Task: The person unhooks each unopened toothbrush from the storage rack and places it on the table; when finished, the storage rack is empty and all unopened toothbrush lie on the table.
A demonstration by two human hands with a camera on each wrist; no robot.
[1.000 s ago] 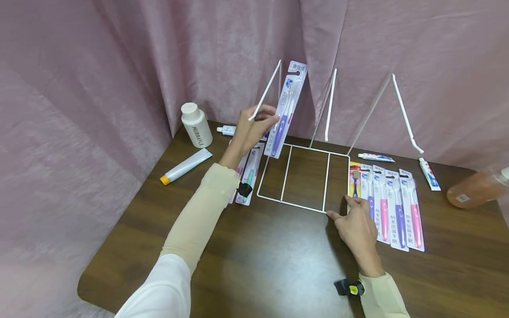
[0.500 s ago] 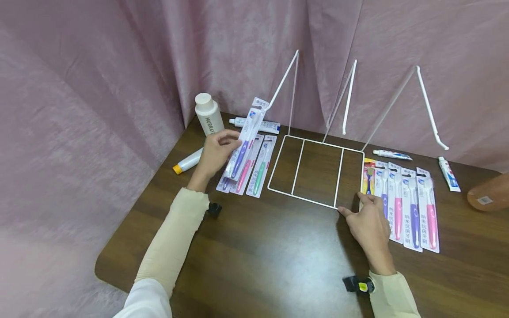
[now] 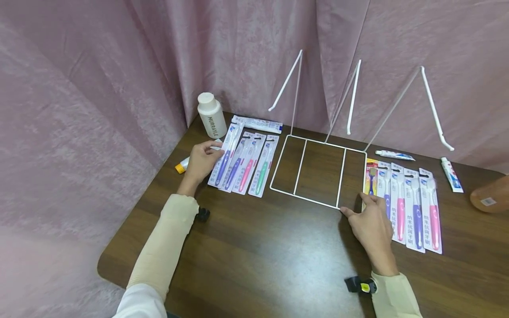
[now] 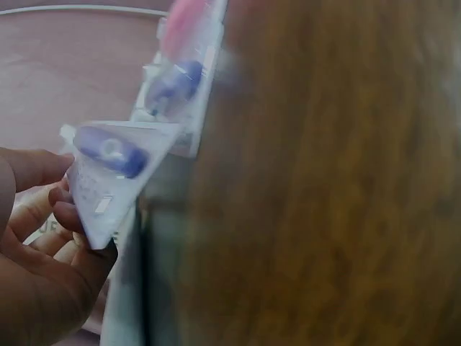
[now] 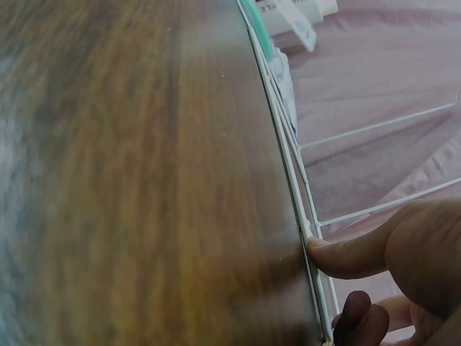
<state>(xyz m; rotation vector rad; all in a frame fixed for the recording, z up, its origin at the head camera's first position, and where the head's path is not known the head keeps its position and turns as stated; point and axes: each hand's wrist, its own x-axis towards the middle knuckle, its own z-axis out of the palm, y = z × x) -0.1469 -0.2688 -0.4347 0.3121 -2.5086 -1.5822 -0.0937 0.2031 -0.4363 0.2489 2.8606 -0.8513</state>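
My left hand pinches the side edge of a packaged purple toothbrush at the left end of a row. In the left wrist view this package is tilted, its near end between thumb and fingers. Right of it lie packaged toothbrushes with a purple, a pink and a green handle. My right hand grips the front right corner of a white wire rack, thumb on the front wire. The right wrist view shows the thumb against the wire; other fingertips are partly hidden.
Several packaged toothbrushes lie right of the rack. Small toothpaste tubes are behind them, an orange-brown bottle at far right. A white bottle, a toothpaste tube and a yellow-capped tube stand or lie at left. Three rack hooks rise up.
My left hand has taken the purple toothbrush package from the left rack hook, left and down to the row's left end. My right hand keeps its grip on the rack corner.
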